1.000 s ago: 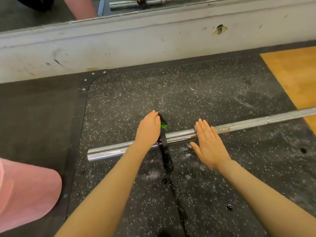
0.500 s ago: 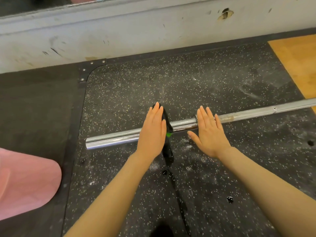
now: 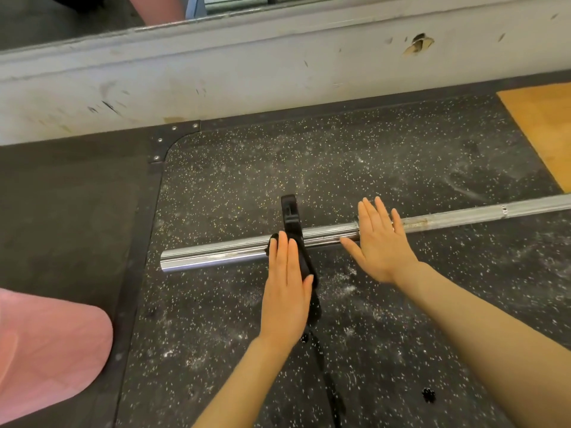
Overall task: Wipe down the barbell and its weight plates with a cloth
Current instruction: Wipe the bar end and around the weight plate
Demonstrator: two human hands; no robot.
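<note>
Chrome barbell (image 3: 222, 253) under flat left hand (image 3: 285, 288)

Chrome barbell (image 3: 234, 253); black strap-like cloth (image 3: 292, 222); black speckled mat (image 3: 370, 156); pink garment (image 3: 46, 350).

A scuffed white wall base (image 3: 278, 72) runs beyond the hands, above black speckled rubber flooring (image 3: 309, 156). Right of them lies an orange wooden panel (image 3: 543, 125); left, plain dark matting (image 3: 68, 211).
</note>
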